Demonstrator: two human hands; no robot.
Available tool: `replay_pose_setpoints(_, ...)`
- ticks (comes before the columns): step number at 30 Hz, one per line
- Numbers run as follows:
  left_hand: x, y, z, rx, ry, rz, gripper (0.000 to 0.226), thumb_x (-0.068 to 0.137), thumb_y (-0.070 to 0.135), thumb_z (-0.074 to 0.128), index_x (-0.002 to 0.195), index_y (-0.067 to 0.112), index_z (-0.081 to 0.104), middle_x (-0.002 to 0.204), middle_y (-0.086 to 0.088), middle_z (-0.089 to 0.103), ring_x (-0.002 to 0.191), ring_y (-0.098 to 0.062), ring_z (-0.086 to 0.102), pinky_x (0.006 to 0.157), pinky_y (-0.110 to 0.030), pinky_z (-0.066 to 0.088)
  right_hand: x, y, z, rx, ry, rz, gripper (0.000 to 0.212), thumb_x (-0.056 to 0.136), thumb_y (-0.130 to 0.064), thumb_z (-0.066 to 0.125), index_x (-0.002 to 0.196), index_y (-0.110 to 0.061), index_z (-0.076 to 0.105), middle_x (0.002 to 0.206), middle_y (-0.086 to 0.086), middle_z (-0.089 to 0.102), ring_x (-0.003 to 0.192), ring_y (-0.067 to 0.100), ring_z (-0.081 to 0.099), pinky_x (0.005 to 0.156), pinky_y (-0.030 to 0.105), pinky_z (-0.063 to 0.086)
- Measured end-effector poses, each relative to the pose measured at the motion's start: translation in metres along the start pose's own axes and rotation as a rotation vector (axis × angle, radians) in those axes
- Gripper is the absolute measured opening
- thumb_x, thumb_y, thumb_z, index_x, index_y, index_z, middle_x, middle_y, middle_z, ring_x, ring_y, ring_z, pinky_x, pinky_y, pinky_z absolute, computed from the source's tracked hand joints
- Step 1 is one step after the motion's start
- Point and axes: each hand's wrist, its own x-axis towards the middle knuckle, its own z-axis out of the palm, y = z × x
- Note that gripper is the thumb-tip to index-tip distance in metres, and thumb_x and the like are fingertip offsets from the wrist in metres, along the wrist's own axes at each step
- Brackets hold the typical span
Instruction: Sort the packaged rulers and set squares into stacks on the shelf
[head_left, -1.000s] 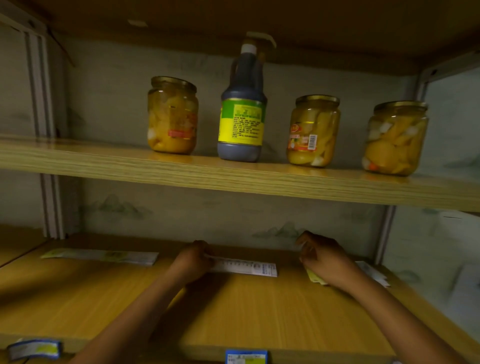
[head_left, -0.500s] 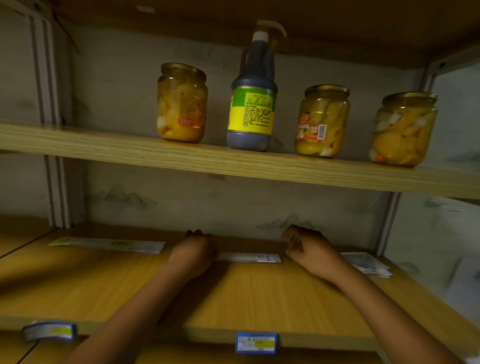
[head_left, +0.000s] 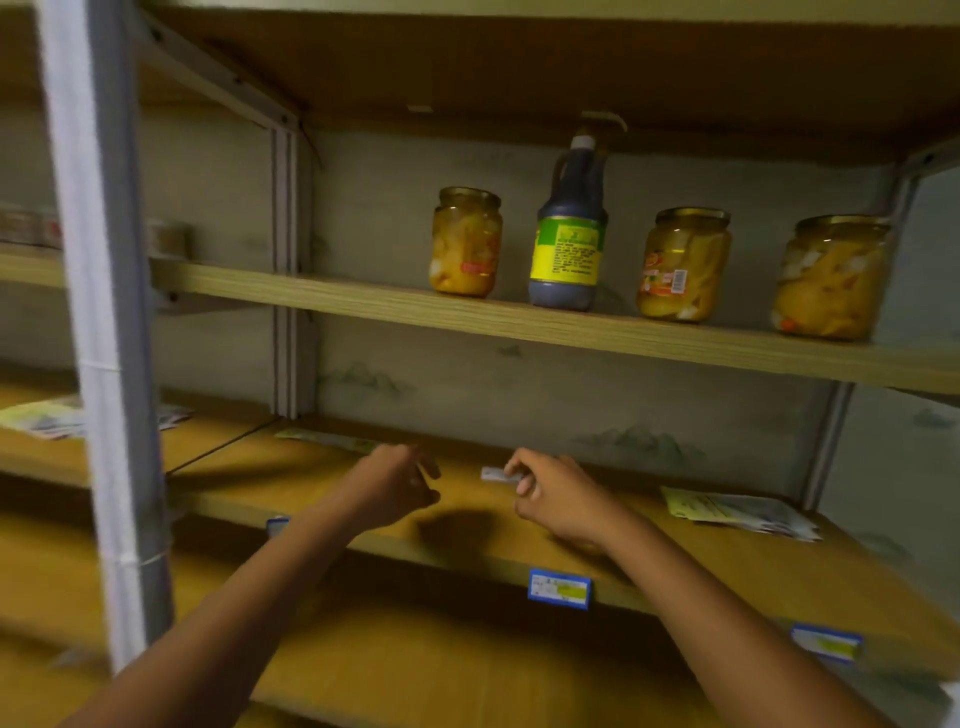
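Note:
On the wooden lower shelf (head_left: 519, 540), my right hand (head_left: 556, 499) pinches a white packaged ruler (head_left: 492, 474) near the back wall. Only the ruler's short left end shows past my fingers. My left hand (head_left: 397, 480) hovers a little to the left of it, fingers loosely curled and apart, holding nothing. A second long packaged ruler (head_left: 324, 439) lies flat at the back left of the same shelf. A pile of packaged set squares (head_left: 737, 512) lies at the right end.
Three jars of yellow fruit (head_left: 465, 244) and a dark sauce bottle (head_left: 569, 228) stand on the upper shelf. A grey upright post (head_left: 104, 322) rises close at the left. More packets (head_left: 44, 418) lie in the left bay. Blue price tags (head_left: 558, 588) clip the shelf's front edge.
My left hand has come off the ruler's left end and moved away from it. My right hand now grips the ruler. The view has swung left and pulled back.

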Motion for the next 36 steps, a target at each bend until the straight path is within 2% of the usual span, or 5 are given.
replay_pose_setpoints(10,-0.120,-0.044,-0.086,0.095,0.040,-0.149,0.030,0.081,0.029,0.074,0.108,0.028,0.062,0.092,0.011,0.071,0.084,-0.011,0.066,0.077,-0.038,0.056,-0.025,-0.121,0.035,-0.020,-0.064,-0.152,0.033,0.081,-0.027,0.065,0.111,-0.039,0.055,0.098,-0.013,0.060,0.084,0.009,0.060,0.077,0.036,0.056)
replay_pose_setpoints(17,-0.212,-0.115,-0.149,0.154,0.084,-0.193,0.030,0.085,0.027,0.070,0.113,0.027,0.060,0.102,0.009,0.067,0.091,-0.008,0.064,0.080,-0.031,0.058,-0.024,-0.230,0.082,-0.006,-0.094,-0.190,0.030,0.083,-0.027,0.067,0.110,-0.035,0.056,0.098,-0.010,0.062,0.085,0.011,0.062,0.081,0.040,0.057)
replay_pose_setpoints(24,-0.289,-0.226,-0.223,0.245,0.080,-0.283,0.030,0.086,0.030,0.069,0.114,0.028,0.059,0.107,0.011,0.066,0.092,-0.005,0.064,0.078,-0.027,0.058,-0.011,-0.360,0.150,0.056,-0.084,-0.209,0.032,0.085,-0.025,0.070,0.113,-0.033,0.056,0.101,-0.010,0.060,0.087,0.006,0.059,0.078,0.031,0.056)
replay_pose_setpoints(31,-0.311,-0.314,-0.263,0.227,0.070,-0.329,0.031,0.086,0.034,0.068,0.115,0.032,0.057,0.107,0.014,0.066,0.087,-0.002,0.061,0.075,-0.023,0.057,0.035,-0.433,0.198,0.068,-0.108,-0.208,0.034,0.088,-0.024,0.069,0.117,-0.032,0.054,0.102,-0.008,0.059,0.086,0.007,0.060,0.075,0.026,0.057)
replay_pose_setpoints(36,-0.296,-0.369,-0.275,0.239,0.076,-0.342,0.033,0.088,0.033,0.066,0.120,0.029,0.057,0.111,0.012,0.065,0.090,-0.003,0.060,0.077,-0.023,0.056,0.094,-0.463,0.230,0.027,-0.123,-0.240,0.034,0.086,-0.030,0.068,0.116,-0.036,0.054,0.100,-0.011,0.061,0.087,0.007,0.061,0.081,0.035,0.058)
